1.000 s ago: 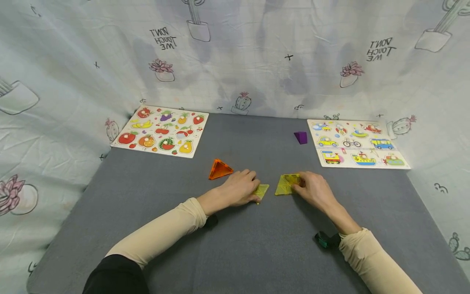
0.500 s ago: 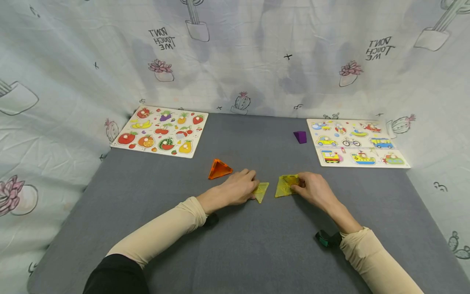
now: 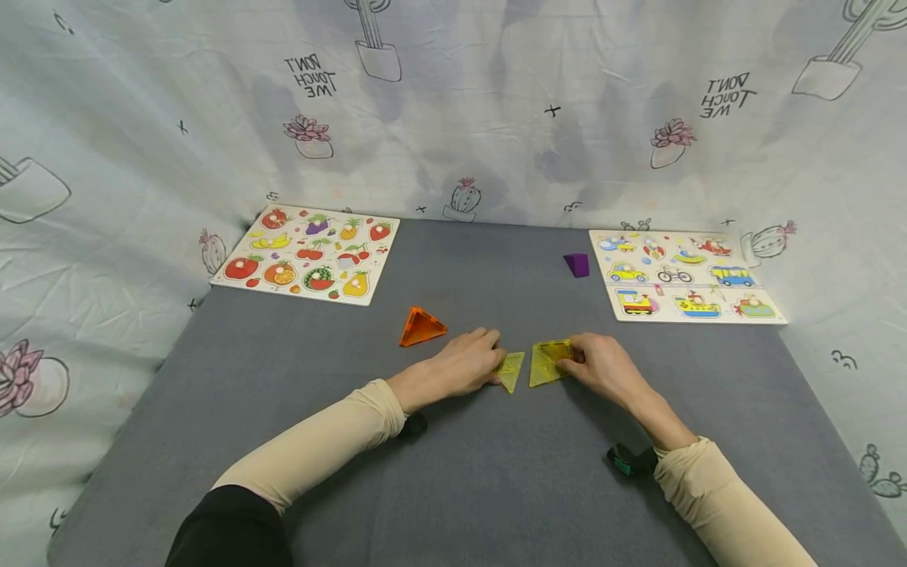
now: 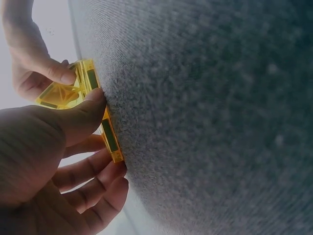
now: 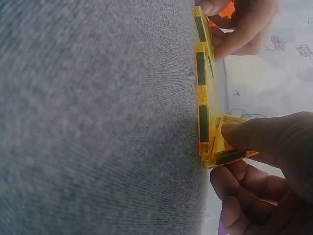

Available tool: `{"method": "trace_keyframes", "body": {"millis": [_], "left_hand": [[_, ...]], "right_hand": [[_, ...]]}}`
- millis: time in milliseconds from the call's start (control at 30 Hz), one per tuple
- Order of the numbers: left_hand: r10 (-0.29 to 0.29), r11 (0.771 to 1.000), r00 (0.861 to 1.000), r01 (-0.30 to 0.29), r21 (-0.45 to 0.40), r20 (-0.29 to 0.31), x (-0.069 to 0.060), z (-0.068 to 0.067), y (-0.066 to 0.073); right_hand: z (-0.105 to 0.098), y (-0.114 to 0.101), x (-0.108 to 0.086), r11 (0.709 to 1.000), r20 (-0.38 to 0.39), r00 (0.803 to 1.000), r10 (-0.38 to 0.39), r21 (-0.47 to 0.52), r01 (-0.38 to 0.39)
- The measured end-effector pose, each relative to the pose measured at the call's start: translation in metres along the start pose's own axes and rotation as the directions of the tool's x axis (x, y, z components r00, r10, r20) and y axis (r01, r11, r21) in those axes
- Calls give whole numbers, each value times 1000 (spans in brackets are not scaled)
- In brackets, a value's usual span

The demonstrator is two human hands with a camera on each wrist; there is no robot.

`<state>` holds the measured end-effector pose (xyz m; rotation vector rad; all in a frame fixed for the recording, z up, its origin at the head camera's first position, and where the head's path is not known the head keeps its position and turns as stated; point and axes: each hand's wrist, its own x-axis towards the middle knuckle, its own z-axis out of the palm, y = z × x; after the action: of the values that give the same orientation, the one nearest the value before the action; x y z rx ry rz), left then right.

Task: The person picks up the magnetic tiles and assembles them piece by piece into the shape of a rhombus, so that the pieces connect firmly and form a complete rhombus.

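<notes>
My left hand (image 3: 464, 362) pinches a small yellow tile (image 3: 512, 372) low over the grey table (image 3: 453, 488), while my right hand (image 3: 604, 366) pinches the tilted-up leaf of a yellow tile pair (image 3: 549, 374), whose other leaf lies about flat. Only a narrow gap parts the facing yellow edges, with the table stretching wide between my forearms. Beyond my left knuckles sits an orange triangular piece (image 3: 423, 327); the purple block (image 3: 577, 265) stands well past my right, near the vehicle board (image 3: 680, 315)'s left edge.

Left grip (image 3: 464, 363) and right grip (image 3: 604, 365) both pinch.
</notes>
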<state>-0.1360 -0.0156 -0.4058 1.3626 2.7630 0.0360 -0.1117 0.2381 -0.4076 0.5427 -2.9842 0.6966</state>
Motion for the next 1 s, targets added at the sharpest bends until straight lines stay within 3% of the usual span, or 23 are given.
{"method": "trace_keyframes", "body": {"millis": [633,1000], "left_hand": [[5,1000,1000,-4,16,-22,7,2,2],[17,1000,995,-15,22,-94,8,5,2]], "right_hand": [[1,-2,0,1000,41,999,-6,30,4],[2,-2,-1,1000,28,1000,-9,15,9]]}}
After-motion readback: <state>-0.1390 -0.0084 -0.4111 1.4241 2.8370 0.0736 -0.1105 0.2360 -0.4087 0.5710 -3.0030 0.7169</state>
